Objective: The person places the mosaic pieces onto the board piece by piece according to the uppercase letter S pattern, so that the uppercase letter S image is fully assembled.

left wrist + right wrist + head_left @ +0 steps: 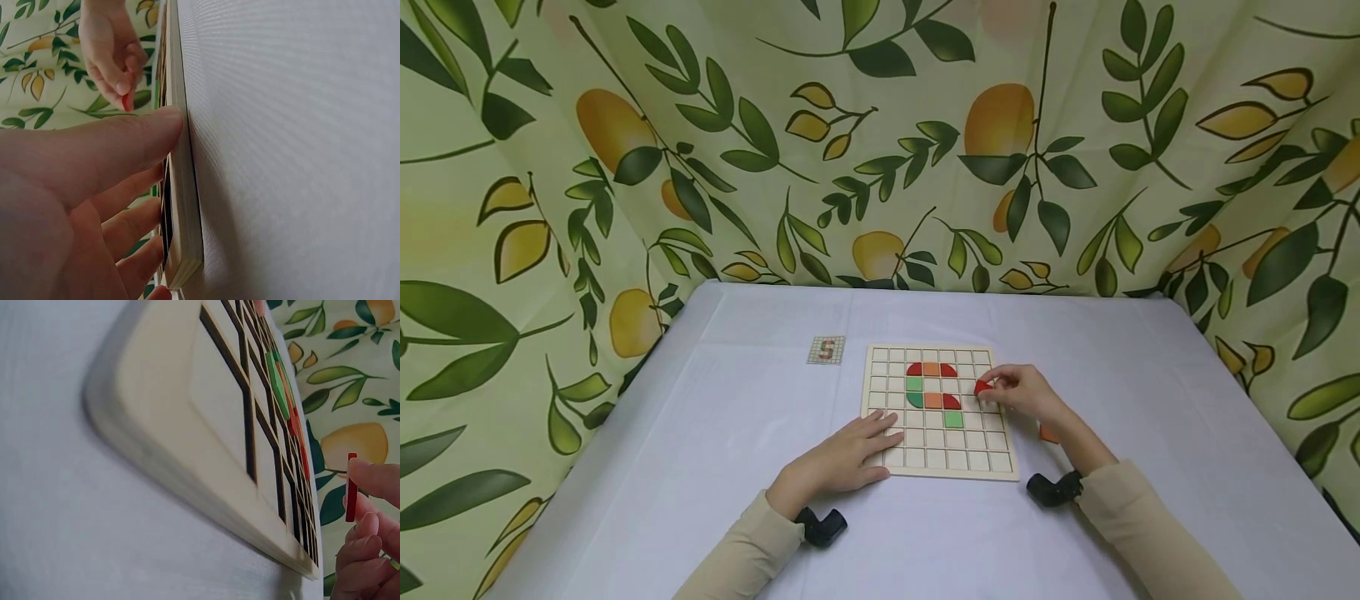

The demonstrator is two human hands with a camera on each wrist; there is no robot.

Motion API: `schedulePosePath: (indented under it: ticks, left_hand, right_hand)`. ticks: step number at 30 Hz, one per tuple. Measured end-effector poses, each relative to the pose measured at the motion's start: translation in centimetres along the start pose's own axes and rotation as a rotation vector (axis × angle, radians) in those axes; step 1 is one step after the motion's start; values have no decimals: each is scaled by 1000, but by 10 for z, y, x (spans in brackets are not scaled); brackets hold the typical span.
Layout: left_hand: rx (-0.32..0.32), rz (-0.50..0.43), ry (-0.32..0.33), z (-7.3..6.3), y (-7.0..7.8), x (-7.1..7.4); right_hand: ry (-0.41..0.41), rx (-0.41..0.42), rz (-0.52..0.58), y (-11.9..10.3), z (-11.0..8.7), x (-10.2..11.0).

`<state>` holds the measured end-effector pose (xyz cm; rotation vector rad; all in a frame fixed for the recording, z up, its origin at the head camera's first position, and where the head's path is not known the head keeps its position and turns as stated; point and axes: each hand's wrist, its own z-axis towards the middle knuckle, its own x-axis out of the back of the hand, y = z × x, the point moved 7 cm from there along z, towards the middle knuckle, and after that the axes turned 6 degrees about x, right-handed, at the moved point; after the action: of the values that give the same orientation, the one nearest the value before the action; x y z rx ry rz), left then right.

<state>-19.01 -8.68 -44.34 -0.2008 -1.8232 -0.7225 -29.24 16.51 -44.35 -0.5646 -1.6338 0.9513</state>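
Observation:
A wooden grid board (940, 477) lies flat on the table, with red, orange and green tiles set in its squares. Among them are a green square tile (953, 419) and a red quarter-round tile (951, 402). My left hand (842, 454) rests with spread, straight fingers on the board's left front part; its thumb (150, 134) touches the board edge in the left wrist view. Over the board's right edge, my right hand (1026, 392) pinches a red tile (352, 487) between thumb and fingers, held on edge above the surface.
A small pattern card (826, 350) with a coloured figure on a grid lies left of the board's far corner. An orange tile (1048, 434) sits on the white tablecloth (737, 375), partly behind the right forearm. A leaf-patterned curtain (880, 167) hangs behind the table.

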Motion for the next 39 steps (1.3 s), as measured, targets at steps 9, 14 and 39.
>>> schedulePosePath:
  ticks: [9, 14, 39]
  left_hand:
    - [0, 0, 0, -1, 0, 1]
    - [0, 5, 4, -1, 1, 1]
    - [-13, 6, -3, -1, 1, 1]
  right_hand:
    - [-24, 38, 22, -8, -8, -6]
    - [-25, 28, 39, -10, -12, -11]
    - [-91, 77, 51, -19, -24, -36]
